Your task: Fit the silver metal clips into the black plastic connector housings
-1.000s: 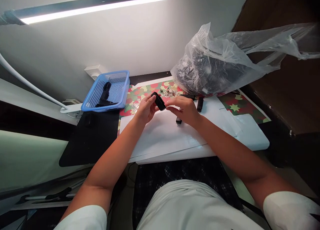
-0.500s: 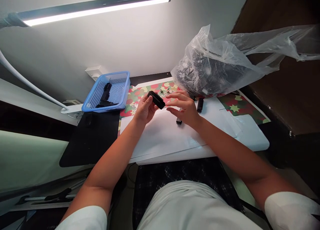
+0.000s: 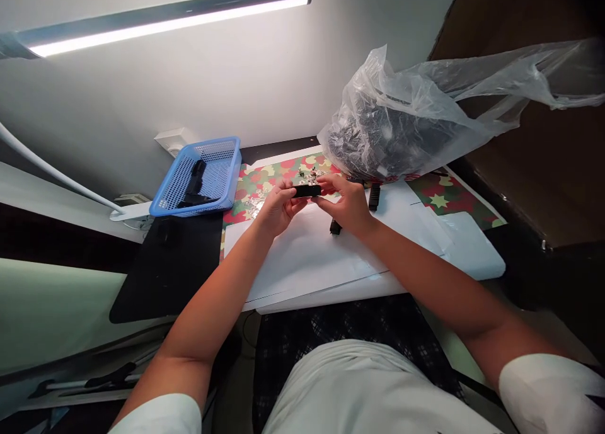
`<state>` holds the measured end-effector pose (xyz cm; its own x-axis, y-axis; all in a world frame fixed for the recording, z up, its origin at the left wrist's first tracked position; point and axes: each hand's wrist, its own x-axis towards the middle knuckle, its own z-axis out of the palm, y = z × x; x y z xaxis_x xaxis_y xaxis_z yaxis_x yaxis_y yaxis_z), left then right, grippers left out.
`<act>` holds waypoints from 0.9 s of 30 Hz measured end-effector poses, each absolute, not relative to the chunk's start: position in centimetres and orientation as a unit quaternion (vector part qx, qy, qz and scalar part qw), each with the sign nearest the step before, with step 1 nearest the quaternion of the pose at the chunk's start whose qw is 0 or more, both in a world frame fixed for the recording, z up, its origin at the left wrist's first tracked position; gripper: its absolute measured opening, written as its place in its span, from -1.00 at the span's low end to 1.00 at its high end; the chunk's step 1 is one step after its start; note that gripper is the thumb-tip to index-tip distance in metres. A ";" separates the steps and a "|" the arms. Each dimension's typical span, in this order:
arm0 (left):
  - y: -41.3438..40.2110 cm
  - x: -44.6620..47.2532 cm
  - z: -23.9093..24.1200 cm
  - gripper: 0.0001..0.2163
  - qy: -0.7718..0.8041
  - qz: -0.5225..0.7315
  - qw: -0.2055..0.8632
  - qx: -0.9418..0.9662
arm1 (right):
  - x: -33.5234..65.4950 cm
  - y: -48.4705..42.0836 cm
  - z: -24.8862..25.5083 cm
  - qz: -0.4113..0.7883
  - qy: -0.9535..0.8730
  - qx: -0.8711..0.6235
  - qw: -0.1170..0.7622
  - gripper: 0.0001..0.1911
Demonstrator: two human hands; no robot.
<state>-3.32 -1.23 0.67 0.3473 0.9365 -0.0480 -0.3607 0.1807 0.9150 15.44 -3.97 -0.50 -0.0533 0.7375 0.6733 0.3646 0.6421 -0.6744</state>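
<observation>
Both hands meet over the white sheets point(image 3: 307, 257) on the desk. My left hand point(image 3: 276, 208) and my right hand point(image 3: 346, 204) pinch the two ends of a small black plastic part point(image 3: 306, 191), which lies level between the fingertips. A second black part point(image 3: 335, 227) rests on the paper just under my right hand. A third black piece point(image 3: 374, 196) lies a little to the right of it. Small shiny metal bits point(image 3: 309, 173) are scattered on the patterned mat point(image 3: 265, 181) behind the hands.
A blue mesh basket point(image 3: 225, 169) holding black parts stands at the back left. A clear plastic bag point(image 3: 401, 125) full of dark parts sits at the back right. A black mat point(image 3: 170, 264) covers the left of the desk. A lamp bar point(image 3: 161, 18) hangs overhead.
The black part, held tilted by my left hand before, is now level. My right hand has closed on its other end.
</observation>
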 end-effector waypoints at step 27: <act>-2.6 -2.9 1.1 -0.60 0.306 0.405 0.650 0.565 | 16.0 -3.8 -0.3 -0.018 -0.743 -0.388 0.546 -0.87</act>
